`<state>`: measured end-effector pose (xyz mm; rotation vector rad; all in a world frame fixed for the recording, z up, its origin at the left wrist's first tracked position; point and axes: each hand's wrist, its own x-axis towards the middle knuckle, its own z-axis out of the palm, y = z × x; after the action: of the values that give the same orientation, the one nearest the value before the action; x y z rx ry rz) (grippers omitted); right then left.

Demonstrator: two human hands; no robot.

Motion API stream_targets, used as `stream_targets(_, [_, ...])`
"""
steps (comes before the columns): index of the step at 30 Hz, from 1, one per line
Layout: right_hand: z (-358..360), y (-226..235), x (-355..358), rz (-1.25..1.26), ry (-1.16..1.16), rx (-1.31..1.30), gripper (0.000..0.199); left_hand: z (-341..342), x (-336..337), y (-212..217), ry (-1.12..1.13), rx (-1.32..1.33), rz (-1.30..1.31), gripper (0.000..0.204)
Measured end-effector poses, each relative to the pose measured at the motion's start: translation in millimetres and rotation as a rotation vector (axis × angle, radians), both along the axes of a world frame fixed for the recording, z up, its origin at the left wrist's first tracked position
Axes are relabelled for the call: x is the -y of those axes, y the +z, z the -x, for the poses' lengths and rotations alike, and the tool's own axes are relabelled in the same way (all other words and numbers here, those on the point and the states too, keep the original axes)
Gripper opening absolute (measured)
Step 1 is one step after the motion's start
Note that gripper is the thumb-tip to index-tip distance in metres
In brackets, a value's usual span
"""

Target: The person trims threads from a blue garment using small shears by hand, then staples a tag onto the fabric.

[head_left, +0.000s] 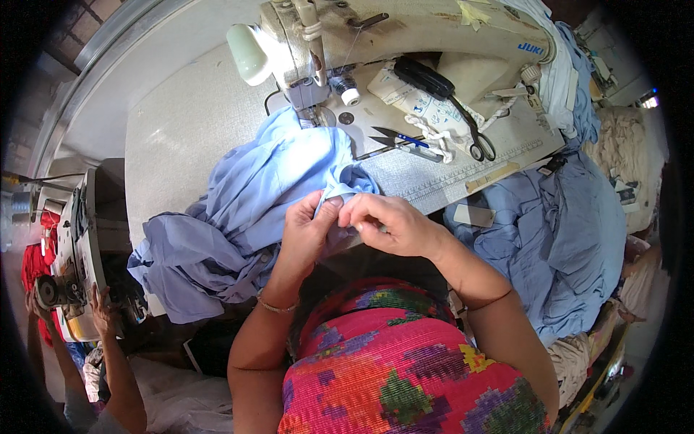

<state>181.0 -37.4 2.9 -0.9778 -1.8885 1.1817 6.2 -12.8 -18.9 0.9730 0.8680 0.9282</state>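
Before the sewing machine (pixel 434 30), your left hand (pixel 306 226) pinches the blue cloth (pixel 259 168) bunched on the table (pixel 184 137), so hold its edge taut and smooth it gently with your right hand (pixel 394 223), whose grip I cannot tell.

cloth (pixel 282 163): light blue | lamp (pixel 248 55): pale green | top (pixel 405 362): pink, multicoloured blotches

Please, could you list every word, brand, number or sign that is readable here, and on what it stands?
I do not copy the wording; here is where it stands.
Sewing machine: blue lettering, right end of the arm.
Pale paper: blue marks, too small to read.
Ruler strip: fine markings, too small to read.
White tag: nothing legible.
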Motion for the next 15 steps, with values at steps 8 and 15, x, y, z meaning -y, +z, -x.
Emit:
stream_targets(8, [-5.6,-23.6,-19.7,-0.612,-0.184,0.428,0.014,2.0,1.8,-14.1,0.022,-0.145,-0.113,0.014])
stream_targets(15, [-24.0,-13.7,-18.0,-0.351,-0.244,0.234,0.010,3.9,-1.3,-3.8,-0.020,0.025,-0.006,0.012])
